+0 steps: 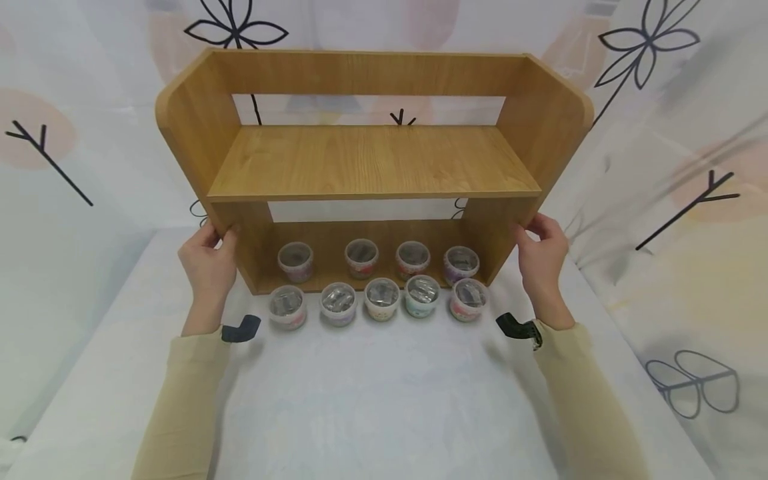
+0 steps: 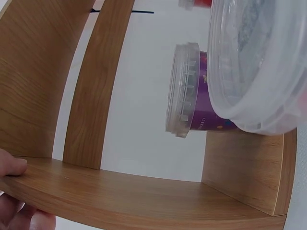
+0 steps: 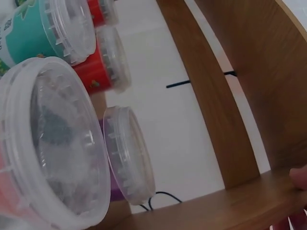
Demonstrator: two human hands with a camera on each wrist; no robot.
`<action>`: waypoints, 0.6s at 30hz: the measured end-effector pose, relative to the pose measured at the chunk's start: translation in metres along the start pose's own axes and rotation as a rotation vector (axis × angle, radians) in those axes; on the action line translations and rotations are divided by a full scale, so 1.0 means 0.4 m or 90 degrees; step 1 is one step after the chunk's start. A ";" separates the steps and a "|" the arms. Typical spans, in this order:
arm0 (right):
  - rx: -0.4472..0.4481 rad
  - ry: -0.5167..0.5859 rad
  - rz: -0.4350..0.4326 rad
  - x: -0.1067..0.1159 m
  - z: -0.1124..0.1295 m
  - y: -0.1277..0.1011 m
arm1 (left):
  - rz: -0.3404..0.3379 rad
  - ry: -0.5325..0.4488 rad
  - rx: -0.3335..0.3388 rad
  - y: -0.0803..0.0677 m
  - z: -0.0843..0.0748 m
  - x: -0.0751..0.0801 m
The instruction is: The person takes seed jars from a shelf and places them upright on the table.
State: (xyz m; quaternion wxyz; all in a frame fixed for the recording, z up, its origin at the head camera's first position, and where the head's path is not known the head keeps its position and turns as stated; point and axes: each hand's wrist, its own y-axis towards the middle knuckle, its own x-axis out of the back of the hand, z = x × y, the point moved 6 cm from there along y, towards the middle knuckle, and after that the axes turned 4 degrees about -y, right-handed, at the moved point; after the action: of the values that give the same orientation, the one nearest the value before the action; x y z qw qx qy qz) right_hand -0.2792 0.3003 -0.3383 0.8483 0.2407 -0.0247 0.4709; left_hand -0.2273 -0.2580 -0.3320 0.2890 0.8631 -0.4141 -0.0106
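From the head camera, your left hand (image 1: 209, 267) and right hand (image 1: 542, 257) each grip a side panel of the wooden shelf (image 1: 372, 160), which stands on the white table (image 1: 372, 393) over nine small lidded cups (image 1: 381, 298).

Left wrist: your fingers (image 2: 12, 167) curl around the panel edge.

Right wrist: a fingertip (image 3: 298, 178) touches the wood beside a purple cup (image 3: 125, 155).

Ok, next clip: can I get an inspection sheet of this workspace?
Surface: table under a white cloth.
Job's things: wooden shelf standing upright, top board bare; nine lidded tubs, four in the back row, five in front.
Clutter: nothing seen.
Hands: left hand grips the shelf's left side panel, right hand the right one.
Cables: nothing seen.
Surroundings: white curtain with a flower and twig print.
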 end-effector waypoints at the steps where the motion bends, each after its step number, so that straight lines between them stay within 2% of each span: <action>1: 0.007 -0.010 -0.007 -0.003 0.002 0.002 | 0.002 0.001 0.001 0.000 0.001 0.000; 8: 0.044 -0.100 -0.043 -0.008 0.011 0.005 | 0.019 0.002 0.009 -0.001 0.006 0.002; 13: 0.090 -0.116 -0.060 -0.009 0.024 0.009 | 0.040 0.001 0.011 0.003 0.002 0.009; 18: 0.062 -0.112 -0.042 -0.008 0.017 0.015 | 0.067 0.008 0.018 -0.005 -0.005 0.016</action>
State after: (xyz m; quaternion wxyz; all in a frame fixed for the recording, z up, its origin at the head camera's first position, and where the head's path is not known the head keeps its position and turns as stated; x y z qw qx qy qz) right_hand -0.2847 0.2975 -0.3308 0.8450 0.3229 -0.0687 0.4206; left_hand -0.2212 -0.2608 -0.3299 0.2795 0.8441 -0.4574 0.0156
